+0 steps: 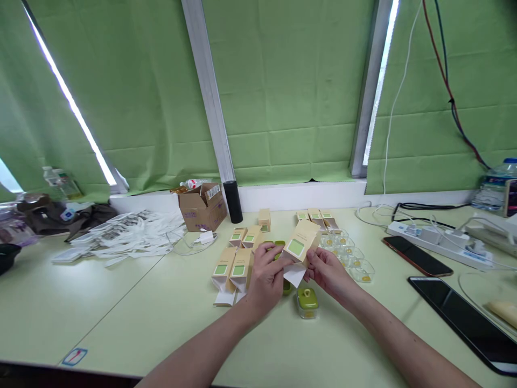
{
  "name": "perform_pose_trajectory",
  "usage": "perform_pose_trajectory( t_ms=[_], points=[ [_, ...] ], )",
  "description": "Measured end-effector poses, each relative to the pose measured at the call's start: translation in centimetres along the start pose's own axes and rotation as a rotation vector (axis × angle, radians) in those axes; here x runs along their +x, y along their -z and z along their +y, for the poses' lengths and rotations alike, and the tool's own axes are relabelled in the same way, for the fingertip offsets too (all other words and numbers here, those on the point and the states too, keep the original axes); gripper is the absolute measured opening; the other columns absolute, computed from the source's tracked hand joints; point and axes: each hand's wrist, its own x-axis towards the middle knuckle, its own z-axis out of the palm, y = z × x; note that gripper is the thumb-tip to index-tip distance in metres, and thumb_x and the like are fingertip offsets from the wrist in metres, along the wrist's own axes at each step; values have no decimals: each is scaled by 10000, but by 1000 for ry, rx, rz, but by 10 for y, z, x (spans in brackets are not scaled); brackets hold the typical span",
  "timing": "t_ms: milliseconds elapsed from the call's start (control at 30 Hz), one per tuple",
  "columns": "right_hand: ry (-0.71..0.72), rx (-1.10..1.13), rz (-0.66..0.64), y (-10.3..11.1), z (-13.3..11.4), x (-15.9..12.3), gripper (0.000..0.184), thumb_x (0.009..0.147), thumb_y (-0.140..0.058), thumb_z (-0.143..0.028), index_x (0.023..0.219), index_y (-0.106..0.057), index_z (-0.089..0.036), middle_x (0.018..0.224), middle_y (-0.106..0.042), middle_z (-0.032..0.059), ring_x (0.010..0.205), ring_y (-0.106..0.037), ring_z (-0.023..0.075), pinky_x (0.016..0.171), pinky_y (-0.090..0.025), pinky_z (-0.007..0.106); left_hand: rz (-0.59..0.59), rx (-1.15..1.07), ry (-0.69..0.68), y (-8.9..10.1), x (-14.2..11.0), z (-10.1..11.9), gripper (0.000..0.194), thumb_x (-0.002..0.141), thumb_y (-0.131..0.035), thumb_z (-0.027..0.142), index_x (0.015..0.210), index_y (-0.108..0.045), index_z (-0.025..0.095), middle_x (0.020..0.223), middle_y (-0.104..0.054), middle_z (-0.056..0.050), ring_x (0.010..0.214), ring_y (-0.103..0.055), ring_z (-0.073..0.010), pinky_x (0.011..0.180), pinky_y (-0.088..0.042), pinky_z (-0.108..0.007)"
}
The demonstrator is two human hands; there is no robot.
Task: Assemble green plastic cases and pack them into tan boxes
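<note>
Between my two hands is a small cream cardboard box (pixel 304 237) with a green window and a white flap hanging at its near end. My left hand (pixel 266 275) grips its left side, fingers closed. On the right side, my right hand (pixel 326 269) pinches the box near the flap. Just below, a small clear container with a green lid (pixel 307 303) stands on the table. More green lids (pixel 276 244) show partly behind my left hand. Several similar cream boxes (pixel 238 269) lie to the left, some with flaps open. To the right sit clear containers (pixel 355 258) without lids.
Further boxes (pixel 264 218) stand toward the back, near a black cylinder (pixel 232 202) and an open brown carton (pixel 202 209). White straps (pixel 133 234) are heaped at left. Two phones (pixel 418 255) and a power strip (pixel 440 242) with cables lie at right.
</note>
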Motion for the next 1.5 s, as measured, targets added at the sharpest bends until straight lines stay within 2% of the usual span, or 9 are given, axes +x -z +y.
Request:
perform_pose_trajectory(
  t_ms=[233, 367, 600, 767, 867, 1000, 1133, 1333, 1500],
  points=[
    [-13, -32, 3, 0, -3, -1, 612, 665, -939, -706, 886, -747, -168, 741, -696, 32, 588, -527, 126, 558, -433, 291, 4, -341, 269, -5, 2, -8, 418, 983, -506, 119, 827, -860, 279, 1108, -806, -79, 1121, -631, -278, 953, -565, -495],
    [-2, -39, -5, 1, -2, -1, 600, 674, -936, -701, 864, -752, -163, 745, -702, 41, 590, -532, 125, 560, -434, 289, -55, -423, 399, -7, 4, -9, 401, 991, -516, 162, 852, -871, 287, 1115, -797, -79, 1149, -654, -277, 999, -565, -501],
    [11, -75, 21, 2, -2, 0, 599, 657, -942, -704, 835, -739, -169, 746, -728, 51, 585, -559, 133, 570, -457, 296, -178, -375, 396, -6, 4, -2, 418, 908, -535, 100, 932, -890, 320, 1148, -786, -69, 1190, -617, -283, 1054, -549, -522],
    [52, -144, 43, 4, -2, -1, 593, 692, -914, -715, 870, -746, -175, 757, -734, 51, 587, -547, 136, 566, -455, 298, -172, -407, 403, -6, 4, -3, 407, 901, -542, 95, 802, -877, 303, 1006, -769, -94, 1204, -599, -300, 1026, -556, -527],
    [80, -201, 70, 5, -1, -1, 592, 703, -894, -734, 847, -733, -184, 725, -712, 37, 567, -536, 135, 561, -450, 299, -102, -436, 433, -5, 3, -3, 308, 907, -589, 137, 768, -835, 260, 1024, -753, -93, 1204, -618, -297, 1023, -551, -499],
    [111, -273, 113, 6, -2, -1, 601, 699, -877, -761, 794, -707, -192, 650, -666, 18, 527, -519, 133, 533, -416, 296, 0, -545, 542, -2, 3, 1, 93, 945, -668, 285, 949, -730, 216, 1100, -712, -94, 1089, -674, -260, 931, -564, -407],
    [126, -289, 149, 5, -4, -1, 606, 677, -879, -775, 740, -679, -206, 605, -641, 12, 506, -483, 129, 512, -389, 297, 44, -646, 631, 1, 3, 5, 366, 961, -715, 422, 1244, -559, 249, 1124, -719, -80, 1073, -705, -241, 913, -568, -369],
    [129, -287, 224, 3, -8, -3, 653, 601, -895, -810, 680, -660, -206, 554, -618, 10, 473, -433, 111, 478, -345, 284, 43, -593, 628, 0, 7, 6, 409, 990, -683, 517, 1261, -563, 236, 1188, -715, -108, 1149, -696, -252, 960, -562, -375],
    [137, -277, 225, 4, -9, -5, 632, 606, -896, -806, 743, -700, -221, 587, -648, 13, 489, -486, 141, 486, -429, 309, 27, -526, 608, -2, 7, 1, 402, 1007, -668, 511, 1282, -609, 223, 1233, -719, -120, 1156, -691, -250, 992, -557, -392]
  ],
)
